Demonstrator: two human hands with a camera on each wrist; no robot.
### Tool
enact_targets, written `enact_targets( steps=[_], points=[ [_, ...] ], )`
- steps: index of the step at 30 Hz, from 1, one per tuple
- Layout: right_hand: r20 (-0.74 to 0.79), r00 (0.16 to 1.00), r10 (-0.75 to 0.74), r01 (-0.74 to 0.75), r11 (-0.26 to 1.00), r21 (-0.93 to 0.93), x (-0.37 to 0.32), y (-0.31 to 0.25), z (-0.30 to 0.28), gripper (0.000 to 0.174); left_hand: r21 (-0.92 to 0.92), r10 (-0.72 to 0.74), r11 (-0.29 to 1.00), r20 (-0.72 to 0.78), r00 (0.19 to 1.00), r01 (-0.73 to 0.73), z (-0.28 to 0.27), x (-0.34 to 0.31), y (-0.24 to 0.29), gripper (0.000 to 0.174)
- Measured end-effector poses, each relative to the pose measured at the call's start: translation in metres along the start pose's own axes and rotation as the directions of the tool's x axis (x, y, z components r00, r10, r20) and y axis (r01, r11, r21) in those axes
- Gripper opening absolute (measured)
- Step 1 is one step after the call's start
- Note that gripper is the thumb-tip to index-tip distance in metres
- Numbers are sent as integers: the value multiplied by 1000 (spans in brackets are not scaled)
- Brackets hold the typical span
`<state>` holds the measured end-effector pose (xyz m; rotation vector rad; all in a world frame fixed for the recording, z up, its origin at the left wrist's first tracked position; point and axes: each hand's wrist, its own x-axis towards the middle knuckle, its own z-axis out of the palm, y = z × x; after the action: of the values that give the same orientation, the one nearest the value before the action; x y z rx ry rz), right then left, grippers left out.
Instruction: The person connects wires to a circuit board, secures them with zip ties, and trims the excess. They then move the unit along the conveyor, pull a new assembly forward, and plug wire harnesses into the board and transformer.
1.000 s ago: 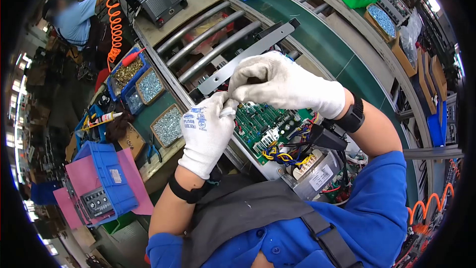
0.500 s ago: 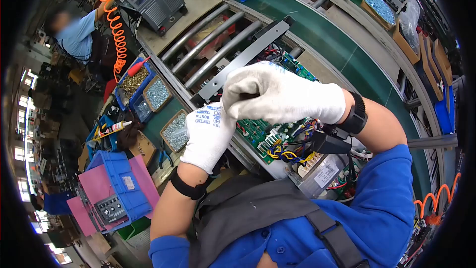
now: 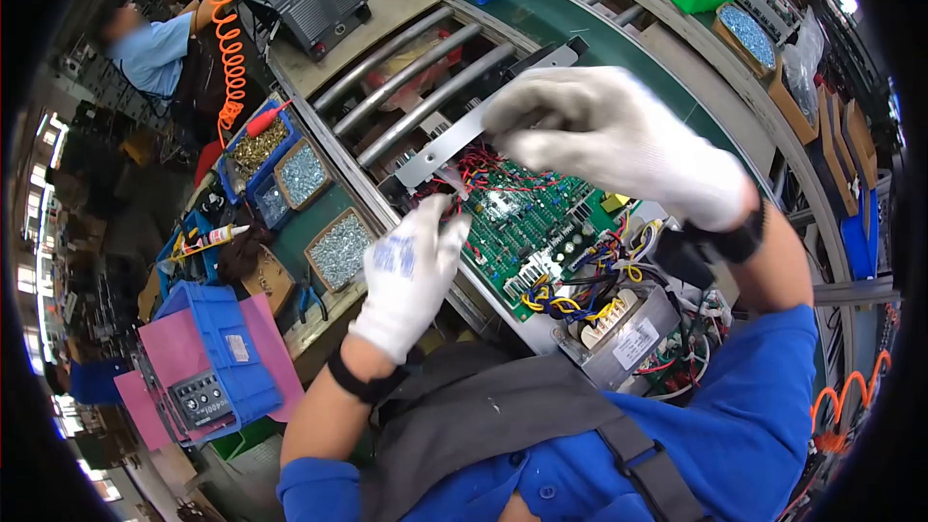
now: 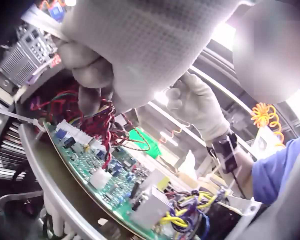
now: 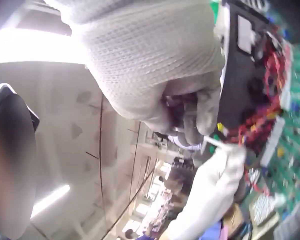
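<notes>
My gloved left hand (image 3: 401, 275) is at the near left corner of a green circuit board (image 3: 541, 222). Its curled fingers pinch a thin white strip (image 5: 216, 142), which pokes out past the fingertips in the right wrist view. Twisted red wires (image 4: 107, 132) hang just beneath that hand in the left wrist view. Higher up and to the right is my gloved right hand (image 3: 619, 140), blurred, held over the board with bent fingers. Whether it grips anything I cannot tell. A grey metal bar (image 3: 445, 148) runs along the board's far side.
A boxy metal part with a label (image 3: 633, 340) and yellow-blue wires (image 3: 551, 300) occupy the board's near end. Rollers (image 3: 425, 106) lie beyond the unit. To the left stand bins of screws (image 3: 338, 246), pliers (image 3: 309, 302) and a blue crate (image 3: 227, 348). Another person (image 3: 155, 53) works at far left.
The right hand, earlier against the left, has moved up and right away from it. The left hand has dropped slightly, uncovering red wires and more of the board.
</notes>
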<state>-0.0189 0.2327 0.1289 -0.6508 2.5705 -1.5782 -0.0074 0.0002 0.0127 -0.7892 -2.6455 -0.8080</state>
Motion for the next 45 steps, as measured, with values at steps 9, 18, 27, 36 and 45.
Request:
enact_targets(
  steps=[9, 18, 27, 36, 45],
  points=[
    [564, 823, -67, 402, 771, -495, -47, -6, 22, 16, -490, 67, 787, 671, 738, 375, 0, -23, 52, 17],
    [377, 898, 228, -154, 964, -218, -43, 20, -40, 18, -535, -461, 662, 262, 848, 525, -28, -16, 13, 24],
    [213, 970, -120, 185, 930, -317, -23, 62, -5, 32, -382, -129, 827, 586, 800, 412, -23, 1, 39, 19],
    [286, 945, 161, 103, 682, -724, 33, 97, 37, 38, -210, -174, 944, 336, 926, 253, 14, 3, 33, 23],
    [282, 947, 153, -156, 988, -12, 36, 107, 13, 30, -138, -30, 989, 136, 990, 49, 46, 27, 32, 23]
  ],
)
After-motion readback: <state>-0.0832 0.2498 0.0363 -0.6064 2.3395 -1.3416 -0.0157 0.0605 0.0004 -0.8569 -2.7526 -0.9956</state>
